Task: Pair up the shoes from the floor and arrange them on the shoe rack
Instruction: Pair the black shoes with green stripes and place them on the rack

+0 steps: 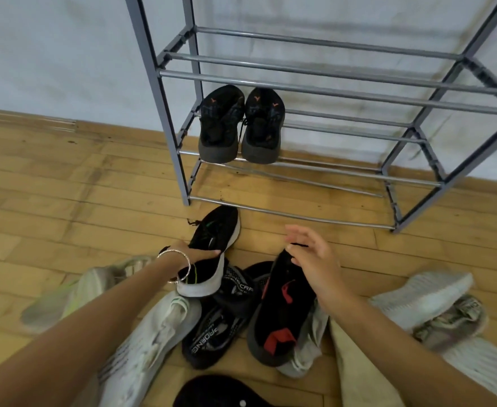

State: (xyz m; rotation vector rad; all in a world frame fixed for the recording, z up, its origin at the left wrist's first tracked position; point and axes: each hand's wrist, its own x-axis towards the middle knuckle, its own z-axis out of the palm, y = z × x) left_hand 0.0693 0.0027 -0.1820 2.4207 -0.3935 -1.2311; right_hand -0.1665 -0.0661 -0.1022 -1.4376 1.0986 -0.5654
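The left hand point(196, 255) has its fingers point(212, 252) clamped on the collar of a black sneaker with a white sole point(212, 251), gripping it at the opening with the toe pointing toward the shoe rack point(323, 92). The right hand point(315, 259) is spread, fingers apart and holding nothing, its fingertips just over the heel of a black shoe with red marks point(279, 315) that lies in the heap.

One risk is a wrong match. The heap holds several dark shoes crowded together (a black mesh shoe with white lettering point(212, 336) lies between the two hands, and another dark shape shows at the bottom edge), so the shoe under the right hand may not be the partner of the one in the left; its red marks and dark sole suggest it is not.

Another is the grip: held only by the soft collar, the sneaker could twist or slip as it is carried forward.

On the rack, a black pair with orange marks point(241, 127) already sits at the left end of a lower tier, toes over the front bar. The tiers are only thin bars with gaps, so a shoe set down askew could tip between them or nudge the seated pair. Pale sneakers point(150, 342) scattered on the floor point(65, 186) could also be knocked while reaching.
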